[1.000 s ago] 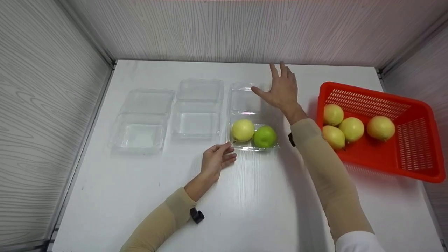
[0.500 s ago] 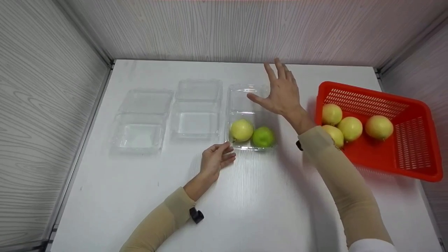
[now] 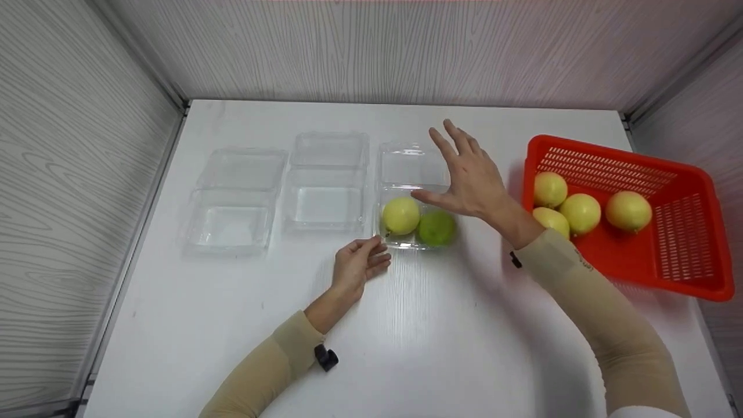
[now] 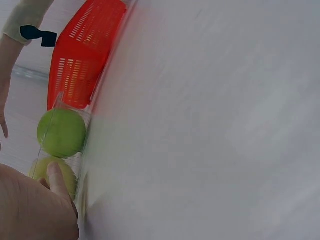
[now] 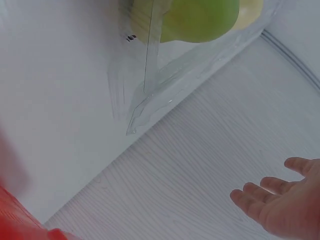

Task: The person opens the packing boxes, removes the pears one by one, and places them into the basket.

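In the head view, a clear plastic clamshell box lies with its lid laid back. Inside sit a round yellow pear on the left and a green apple on the right. My left hand pinches the box's near left corner; in the left wrist view one finger shows in front of the yellow pear. My right hand hovers with spread fingers above the box's right side, holding nothing. It partly hides the lid. The right wrist view shows this hand apart from the box.
Two more clear clamshell boxes, one in the middle and one at far left, lie with lids back. At right stands a red slotted basket holding several yellow pears. Pale wood-grain walls border the white table.
My right hand has come back toward me, from above the lid to beside the fruit, fingers still spread. The left hand stays at the box's corner.
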Action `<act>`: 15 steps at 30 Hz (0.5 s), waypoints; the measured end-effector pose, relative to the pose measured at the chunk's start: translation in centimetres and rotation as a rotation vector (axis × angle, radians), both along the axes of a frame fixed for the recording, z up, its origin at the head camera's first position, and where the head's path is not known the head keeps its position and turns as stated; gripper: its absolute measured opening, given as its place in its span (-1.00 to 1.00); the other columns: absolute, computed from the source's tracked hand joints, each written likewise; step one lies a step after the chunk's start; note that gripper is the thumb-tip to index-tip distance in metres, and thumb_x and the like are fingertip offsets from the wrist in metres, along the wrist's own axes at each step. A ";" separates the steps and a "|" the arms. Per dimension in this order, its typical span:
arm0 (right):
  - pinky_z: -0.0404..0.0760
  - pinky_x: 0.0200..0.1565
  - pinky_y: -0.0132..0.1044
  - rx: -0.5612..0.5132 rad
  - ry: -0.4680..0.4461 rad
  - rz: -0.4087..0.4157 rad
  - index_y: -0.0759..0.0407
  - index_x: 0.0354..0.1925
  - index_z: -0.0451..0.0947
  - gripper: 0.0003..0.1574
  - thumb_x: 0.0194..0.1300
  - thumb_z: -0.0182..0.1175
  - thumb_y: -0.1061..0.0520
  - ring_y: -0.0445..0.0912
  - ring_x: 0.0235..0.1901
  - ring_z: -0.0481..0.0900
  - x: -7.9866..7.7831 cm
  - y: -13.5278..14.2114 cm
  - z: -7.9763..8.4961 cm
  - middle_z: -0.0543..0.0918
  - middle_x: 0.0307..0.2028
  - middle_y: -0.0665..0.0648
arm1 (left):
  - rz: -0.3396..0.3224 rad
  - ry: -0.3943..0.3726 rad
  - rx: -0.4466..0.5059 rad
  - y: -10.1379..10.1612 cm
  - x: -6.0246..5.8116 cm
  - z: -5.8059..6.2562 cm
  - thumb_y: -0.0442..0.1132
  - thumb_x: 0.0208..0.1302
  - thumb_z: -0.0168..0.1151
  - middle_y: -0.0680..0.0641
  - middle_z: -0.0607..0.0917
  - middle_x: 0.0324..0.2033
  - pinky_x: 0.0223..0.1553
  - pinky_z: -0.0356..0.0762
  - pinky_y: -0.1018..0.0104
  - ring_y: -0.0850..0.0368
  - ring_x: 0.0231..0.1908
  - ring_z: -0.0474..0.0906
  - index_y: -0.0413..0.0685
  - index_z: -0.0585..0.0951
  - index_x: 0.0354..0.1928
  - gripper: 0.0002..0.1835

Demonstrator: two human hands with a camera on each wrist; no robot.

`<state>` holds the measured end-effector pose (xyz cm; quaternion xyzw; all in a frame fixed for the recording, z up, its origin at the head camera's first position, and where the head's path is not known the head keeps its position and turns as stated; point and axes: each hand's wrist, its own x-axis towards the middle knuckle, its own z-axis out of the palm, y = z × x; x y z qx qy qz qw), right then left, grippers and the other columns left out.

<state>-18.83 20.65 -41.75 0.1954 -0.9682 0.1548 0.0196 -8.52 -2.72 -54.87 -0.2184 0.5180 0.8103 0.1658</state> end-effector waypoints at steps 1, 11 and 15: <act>0.34 0.54 0.41 0.001 -0.007 0.010 -0.12 0.70 -0.03 0.38 0.17 0.31 -0.57 0.30 0.63 0.14 0.3 0.1 -0.1 -0.03 0.72 0.18 | 0.001 -0.002 0.001 0.0 0.0 0.0 -0.22 0.55 0.24 0.00 0.80 -0.30 -0.04 0.87 0.25 0.12 -0.23 0.83 -0.21 0.63 -0.04 -0.83; 0.46 0.41 0.49 0.018 -0.038 0.070 -0.14 0.70 -0.01 0.37 0.17 0.37 -0.53 0.33 0.60 0.19 2.5 1.8 -0.8 0.02 0.70 0.18 | 0.011 -0.012 0.001 0.0 0.0 0.2 -0.21 0.53 0.26 -0.08 0.82 -0.24 -0.04 0.87 0.23 0.09 -0.21 0.84 -0.17 0.65 -0.10 -0.85; 0.51 0.39 0.44 0.006 -0.046 0.094 -0.10 0.69 0.01 0.39 0.15 0.43 -0.48 0.31 0.58 0.22 3.3 2.4 -1.2 0.06 0.69 0.20 | 0.011 -0.014 0.003 -0.1 0.0 0.2 -0.20 0.53 0.27 -0.08 0.82 -0.25 -0.05 0.88 0.24 0.12 -0.24 0.84 -0.18 0.65 -0.10 -0.84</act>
